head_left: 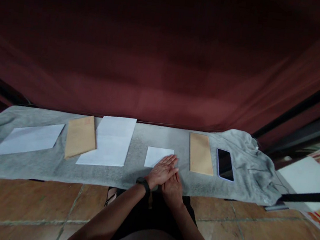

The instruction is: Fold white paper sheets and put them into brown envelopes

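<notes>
A small white folded paper (154,155) lies on the grey cloth at the centre. My left hand (162,171), with a dark watch on its wrist, rests flat over the paper's right part, fingers stretched out. Partly beneath it and to its right is my right hand (172,188), pressed flat near the paper; its fingertips are partly covered by the left hand. Neither hand is seen gripping anything. Right of the hands lies a brown envelope (202,154). Farther left, a stack of brown envelopes (80,137) overlaps large white sheets (112,141).
A phone (225,165) lies right of the single brown envelope. Another white sheet (29,139) is at the far left. The narrow surface is covered by a grey cloth (143,131), bunched at its right end. A dark red curtain (165,77) hangs behind it.
</notes>
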The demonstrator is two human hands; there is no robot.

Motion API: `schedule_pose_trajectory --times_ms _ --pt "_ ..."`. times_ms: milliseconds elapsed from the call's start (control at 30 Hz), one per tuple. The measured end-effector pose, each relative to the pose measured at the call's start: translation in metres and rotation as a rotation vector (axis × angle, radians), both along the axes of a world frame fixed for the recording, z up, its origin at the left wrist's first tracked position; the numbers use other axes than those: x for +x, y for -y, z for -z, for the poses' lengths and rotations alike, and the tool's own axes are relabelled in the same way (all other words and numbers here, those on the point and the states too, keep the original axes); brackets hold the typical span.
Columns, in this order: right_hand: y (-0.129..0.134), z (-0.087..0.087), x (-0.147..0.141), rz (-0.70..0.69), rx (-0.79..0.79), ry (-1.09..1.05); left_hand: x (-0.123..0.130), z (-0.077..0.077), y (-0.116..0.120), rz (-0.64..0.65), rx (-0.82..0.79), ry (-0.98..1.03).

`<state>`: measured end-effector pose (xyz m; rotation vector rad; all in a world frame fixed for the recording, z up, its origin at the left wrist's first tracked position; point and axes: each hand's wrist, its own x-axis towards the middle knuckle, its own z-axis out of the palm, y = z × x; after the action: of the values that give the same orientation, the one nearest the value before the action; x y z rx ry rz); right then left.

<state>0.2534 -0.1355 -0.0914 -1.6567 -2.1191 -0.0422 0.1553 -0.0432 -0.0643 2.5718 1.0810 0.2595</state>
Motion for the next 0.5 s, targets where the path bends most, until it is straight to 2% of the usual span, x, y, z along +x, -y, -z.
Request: schedule_pose_trajectory --times_ms 200,500 --pt "0.004 -0.012 0.000 0.048 -0.029 0.025 -0.008 0.003 -0.021 0.023 0.042 -0.041" --pt "0.005 -0.006 -0.002 0.085 -0.026 -0.006 0.003 0.003 -0.048 -0.052 0.133 -0.074"
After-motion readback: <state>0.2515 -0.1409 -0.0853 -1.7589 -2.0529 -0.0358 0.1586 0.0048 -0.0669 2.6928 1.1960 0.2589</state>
